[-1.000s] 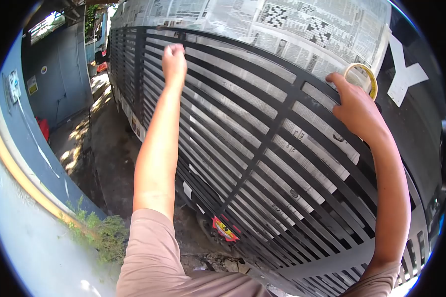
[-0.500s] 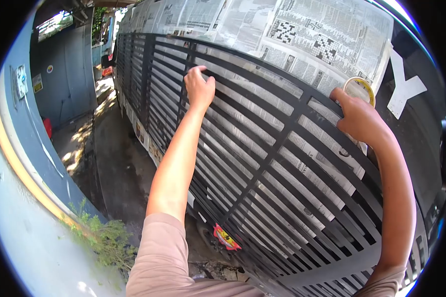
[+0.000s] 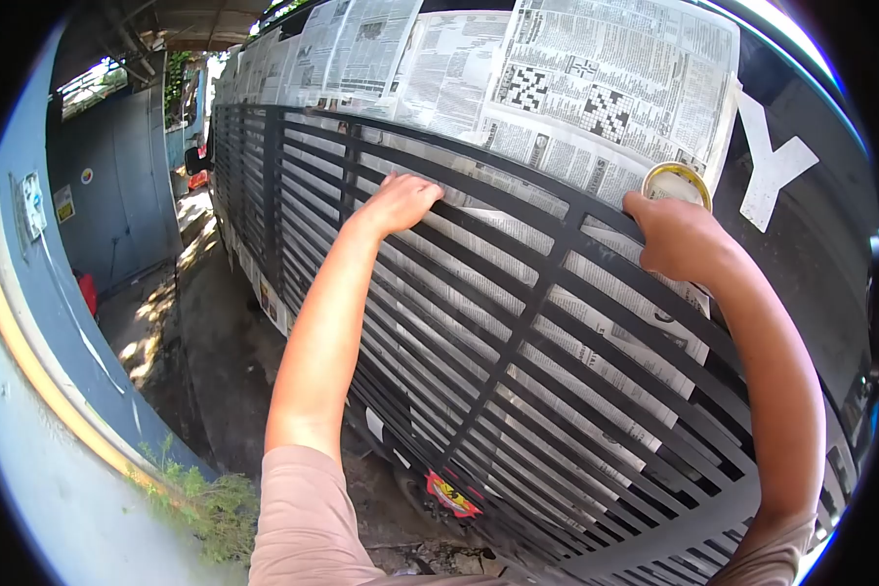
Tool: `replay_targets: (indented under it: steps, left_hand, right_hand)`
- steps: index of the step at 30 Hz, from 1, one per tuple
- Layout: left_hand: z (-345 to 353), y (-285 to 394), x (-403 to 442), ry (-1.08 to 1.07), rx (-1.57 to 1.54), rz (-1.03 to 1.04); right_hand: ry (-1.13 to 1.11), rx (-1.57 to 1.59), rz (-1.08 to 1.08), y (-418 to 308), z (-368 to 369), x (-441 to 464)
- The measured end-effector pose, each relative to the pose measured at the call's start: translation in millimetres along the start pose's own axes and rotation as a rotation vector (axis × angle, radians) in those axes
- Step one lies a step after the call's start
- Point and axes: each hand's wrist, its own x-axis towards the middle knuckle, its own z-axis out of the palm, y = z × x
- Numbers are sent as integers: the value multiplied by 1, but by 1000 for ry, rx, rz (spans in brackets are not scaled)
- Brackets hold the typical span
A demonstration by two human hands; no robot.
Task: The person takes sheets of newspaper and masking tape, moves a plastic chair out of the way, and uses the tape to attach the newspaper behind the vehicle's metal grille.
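A black slatted metal grille [image 3: 532,317] runs along the side of a vehicle, with newspaper sheets [image 3: 596,391] behind its bars. My left hand [image 3: 400,203] is at the upper slats, fingers curled in and closed; whatever they hold, if anything, is hidden. In my right hand [image 3: 684,234] is a roll of tape [image 3: 691,174] with a yellowish core, gripped at the grille's top rail near its right end. Above that rail, more newspaper [image 3: 566,137], some with crossword grids, covers the vehicle's upper side. A white letter Y [image 3: 774,164] marks the dark panel right of the paper.
A blue-grey wall [image 3: 78,332] with a yellow pipe-like strip [image 3: 44,376] stands close on the left. Green plants [image 3: 205,503] grow at its foot. Beyond the narrow passage is a grey metal door [image 3: 107,186]. A red and yellow emblem [image 3: 452,495] sits low on the vehicle.
My left hand has shifted slightly right along the slats, and its raised fingers have curled in. My right hand still holds the tape roll. The view has tilted and shifted a little.
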Motion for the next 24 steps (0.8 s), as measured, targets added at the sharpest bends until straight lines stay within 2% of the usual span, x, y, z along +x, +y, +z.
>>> replay_targets:
  steps: [1,3,4,7,8,9,11,12,13,14,17,19,21,22,24]
  left_hand:
    - [-5,1,4,-48,-39,-51]
    - [-17,-2,-1,-39,-296,2]
    - [-19,-7,-8,125,-441,12]
    - [-7,-28,-39,631,-650,-180]
    - [8,-39,-51,807,-695,-321]
    - [30,-56,-67,920,-652,-463]
    - [59,-55,-98,940,-582,-587]
    - [62,-31,-109,937,-606,-544]
    - [66,-15,-117,895,-471,-476]
    - [63,6,-120,847,-352,-352]
    - [33,90,-105,784,-266,58]
    - [11,141,-86,705,-259,241]
    - [6,169,-66,523,-208,326]
    - [3,181,-59,410,-135,285]
    - [4,202,-53,535,-144,297]
  right_hand:
    - [8,4,5,1,0,-1]
    - [15,10,-6,0,2,0]
    - [23,16,-5,-2,2,-1]
    - [68,41,-10,-2,3,-4]
    - [88,58,-17,-1,6,-3]
    - [106,76,-25,1,9,-2]
    - [78,75,-39,0,8,0]
    - [87,78,-41,0,8,-1]
    - [98,83,-35,0,8,-2]
    - [97,83,-51,2,8,-2]
    - [75,60,-36,1,8,-1]
    - [83,54,-26,4,12,3]
    - [89,53,-33,7,13,3]
    - [78,65,-34,9,14,3]
    - [63,87,-43,12,14,4]
